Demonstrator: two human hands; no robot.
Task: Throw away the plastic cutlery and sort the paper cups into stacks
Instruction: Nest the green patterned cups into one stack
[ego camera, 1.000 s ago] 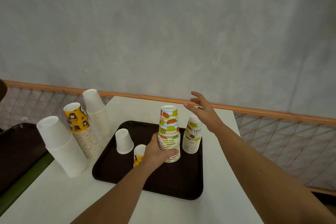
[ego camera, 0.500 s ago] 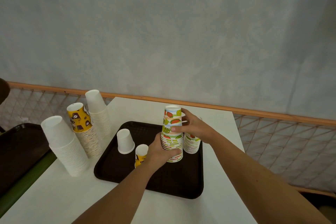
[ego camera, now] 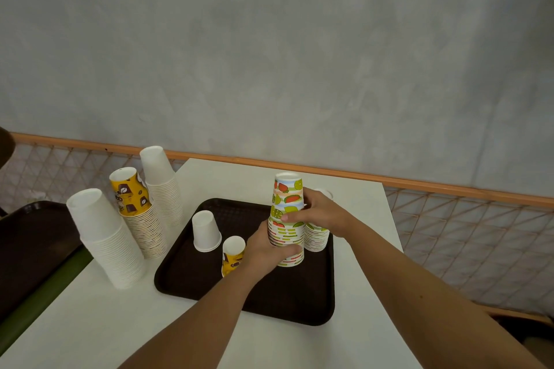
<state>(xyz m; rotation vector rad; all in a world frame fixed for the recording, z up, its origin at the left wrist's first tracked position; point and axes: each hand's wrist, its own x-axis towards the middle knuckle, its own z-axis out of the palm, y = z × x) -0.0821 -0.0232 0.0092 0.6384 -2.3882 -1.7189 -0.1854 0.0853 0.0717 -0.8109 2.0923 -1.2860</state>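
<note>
A stack of upside-down fruit-print cups point(ego camera: 287, 198) stands on the dark brown tray point(ego camera: 287, 305). My left hand point(ego camera: 265, 252) grips the bottom of that stack. My right hand point(ego camera: 320, 213) holds its upper cups from the right. Behind my right hand a shorter fruit-print stack point(ego camera: 316, 238) is partly hidden. A single white cup point(ego camera: 206, 231) and a yellow cup point(ego camera: 232, 255) stand upside down on the tray, left of my left hand. No cutlery is in sight.
On the white table point(ego camera: 353, 344), left of the tray, stand a tall white stack point(ego camera: 105, 237), a yellow-topped stack point(ego camera: 136, 210) and another white stack point(ego camera: 162, 183). A second dark tray point(ego camera: 27, 243) lies far left. A mesh railing point(ego camera: 467, 237) borders the table.
My right hand came down from above the shorter stack and closed on the upper cups of the tall fruit-print stack. My left hand kept its hold on the base.
</note>
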